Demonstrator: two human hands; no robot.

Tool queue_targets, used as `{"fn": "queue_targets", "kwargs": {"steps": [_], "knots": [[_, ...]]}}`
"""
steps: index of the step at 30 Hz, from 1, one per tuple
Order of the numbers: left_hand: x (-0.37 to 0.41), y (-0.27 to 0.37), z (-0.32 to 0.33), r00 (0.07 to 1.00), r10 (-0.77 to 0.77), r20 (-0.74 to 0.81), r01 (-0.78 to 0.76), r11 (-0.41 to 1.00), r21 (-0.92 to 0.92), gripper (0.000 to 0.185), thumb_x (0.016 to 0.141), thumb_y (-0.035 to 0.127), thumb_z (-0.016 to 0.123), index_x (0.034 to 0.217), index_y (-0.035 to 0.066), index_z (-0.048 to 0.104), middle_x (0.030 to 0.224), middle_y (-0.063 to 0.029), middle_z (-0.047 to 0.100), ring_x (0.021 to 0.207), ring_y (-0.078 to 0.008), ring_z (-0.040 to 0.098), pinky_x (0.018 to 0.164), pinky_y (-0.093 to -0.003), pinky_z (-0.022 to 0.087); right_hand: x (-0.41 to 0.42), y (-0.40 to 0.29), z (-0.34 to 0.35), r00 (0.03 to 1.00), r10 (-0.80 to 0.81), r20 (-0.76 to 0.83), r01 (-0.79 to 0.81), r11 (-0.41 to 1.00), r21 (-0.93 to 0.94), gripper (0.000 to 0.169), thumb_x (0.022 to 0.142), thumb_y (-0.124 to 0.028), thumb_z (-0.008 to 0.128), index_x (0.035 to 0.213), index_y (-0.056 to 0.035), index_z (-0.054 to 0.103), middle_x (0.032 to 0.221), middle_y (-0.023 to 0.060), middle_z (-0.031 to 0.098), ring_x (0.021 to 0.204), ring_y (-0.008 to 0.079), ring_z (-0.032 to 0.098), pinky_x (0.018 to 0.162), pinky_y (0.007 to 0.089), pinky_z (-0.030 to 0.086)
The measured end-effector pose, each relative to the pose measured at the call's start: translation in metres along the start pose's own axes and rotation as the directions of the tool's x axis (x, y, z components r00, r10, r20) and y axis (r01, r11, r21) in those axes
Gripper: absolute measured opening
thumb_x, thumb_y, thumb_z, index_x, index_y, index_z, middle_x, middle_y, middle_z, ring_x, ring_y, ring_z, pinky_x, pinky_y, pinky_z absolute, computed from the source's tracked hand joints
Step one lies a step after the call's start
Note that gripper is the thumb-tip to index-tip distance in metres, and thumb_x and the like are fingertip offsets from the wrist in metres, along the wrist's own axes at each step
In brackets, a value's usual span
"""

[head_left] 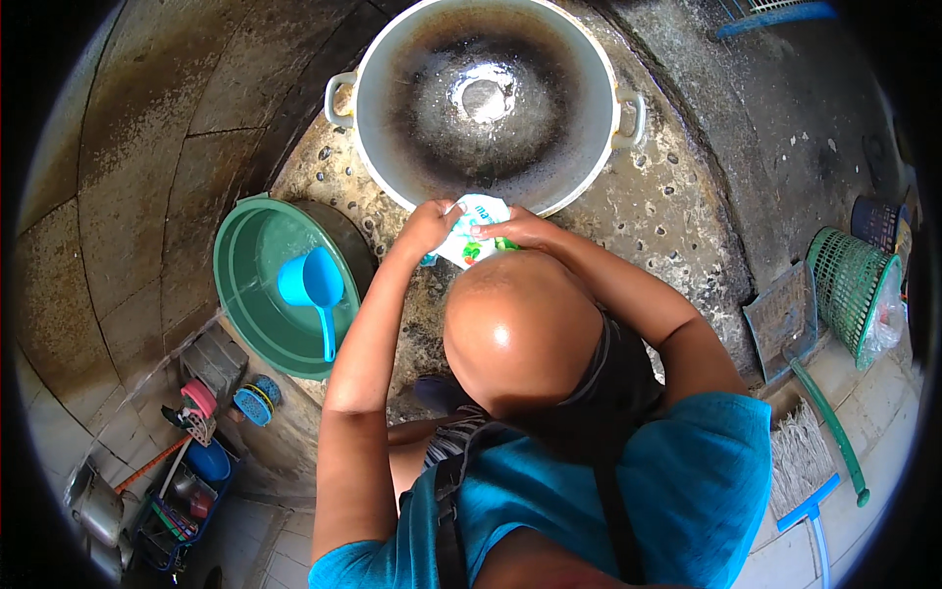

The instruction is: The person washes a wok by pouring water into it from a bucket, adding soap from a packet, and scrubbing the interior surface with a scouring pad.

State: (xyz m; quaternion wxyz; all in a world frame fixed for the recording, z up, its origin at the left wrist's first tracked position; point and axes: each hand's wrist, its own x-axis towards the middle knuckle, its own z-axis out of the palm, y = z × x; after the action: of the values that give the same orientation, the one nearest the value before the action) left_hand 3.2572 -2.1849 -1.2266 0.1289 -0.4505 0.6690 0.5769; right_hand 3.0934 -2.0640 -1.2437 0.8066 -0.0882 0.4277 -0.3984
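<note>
My left hand [430,227] grips the left edge of a white plastic packet [477,228] printed in green and blue. The packet's right side is held by my right hand [524,228], with a thumb or finger across its front. Both hands are just above my raised knee, near the front rim of a large metal wok [486,158] with two side handles. The wok's inside is dark and wet around its middle. To the left stands a green plastic basin [243,324], with a blue plastic dipper [309,283] inside it.
Stained tiled walls [132,162] curve round the wet, rough floor [655,228]. At right are a dustpan [784,320] with a green handle, a green mesh basket [854,287] and a blue squeegee [809,504]. Brushes [257,401] and a rack of utensils [184,508] lie lower left.
</note>
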Motion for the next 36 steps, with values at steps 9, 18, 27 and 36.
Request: {"fn": "queue_targets", "kwargs": {"steps": [9, 18, 27, 36], "knots": [[-0.015, 0.003, 0.001, 0.996, 0.019, 0.09, 0.003, 0.972, -0.234, 0.025, 0.086, 0.025, 0.061, 0.083, 0.001, 0.065, 0.069, -0.0035, 0.065, 0.06, -0.008, 0.056, 0.056, -0.0267, 0.046, 0.009, 0.013, 0.0, 0.99, -0.015, -0.137, 0.002, 0.995, -0.095, 0.034, 0.088, -0.028, 0.06, 0.101, 0.0027, 0.062, 0.091, 0.0067, 0.065, 0.081, 0.0129, 0.06, 0.07, 0.0298, 0.049], [-0.005, -0.002, 0.011, 0.997, 0.001, 0.072, 0.002, 0.999, -0.042, 0.026, 0.091, 0.023, 0.055, 0.083, -0.001, 0.062, 0.069, -0.0011, 0.062, 0.056, -0.0068, 0.05, 0.054, -0.0273, 0.042, 0.019, 0.018, -0.004, 0.974, 0.049, -0.223, -0.033, 0.997, 0.077, 0.033, 0.088, -0.025, 0.058, 0.099, 0.0052, 0.062, 0.092, 0.01, 0.065, 0.077, 0.0167, 0.062, 0.068, 0.0311, 0.05], [-0.085, 0.04, -0.022, 0.963, 0.174, -0.206, -0.138, 0.974, 0.179, 0.022, 0.091, 0.02, 0.052, 0.089, -0.001, 0.059, 0.07, -0.0196, 0.058, 0.064, -0.0313, 0.057, 0.063, -0.0368, 0.044, -0.049, -0.025, -0.014, 0.998, 0.033, 0.061, -0.031, 0.999, -0.035, 0.045, 0.091, -0.035, 0.051, 0.125, -0.0047, 0.048, 0.109, 0.009, 0.06, 0.097, 0.0151, 0.057, 0.084, 0.0292, 0.046], [-0.278, -0.011, -0.09, 0.592, 0.478, -0.649, -0.239, 0.873, 0.424, 0.01, 0.086, 0.008, 0.053, 0.09, -0.001, 0.055, 0.076, -0.0168, 0.054, 0.069, -0.037, 0.054, 0.062, -0.038, 0.044, -0.028, -0.094, 0.015, 0.96, -0.255, -0.114, 0.198, 0.908, -0.37, 0.045, 0.095, -0.037, 0.043, 0.124, -0.0034, 0.05, 0.102, 0.0091, 0.063, 0.087, 0.0116, 0.058, 0.078, 0.025, 0.047]]}}
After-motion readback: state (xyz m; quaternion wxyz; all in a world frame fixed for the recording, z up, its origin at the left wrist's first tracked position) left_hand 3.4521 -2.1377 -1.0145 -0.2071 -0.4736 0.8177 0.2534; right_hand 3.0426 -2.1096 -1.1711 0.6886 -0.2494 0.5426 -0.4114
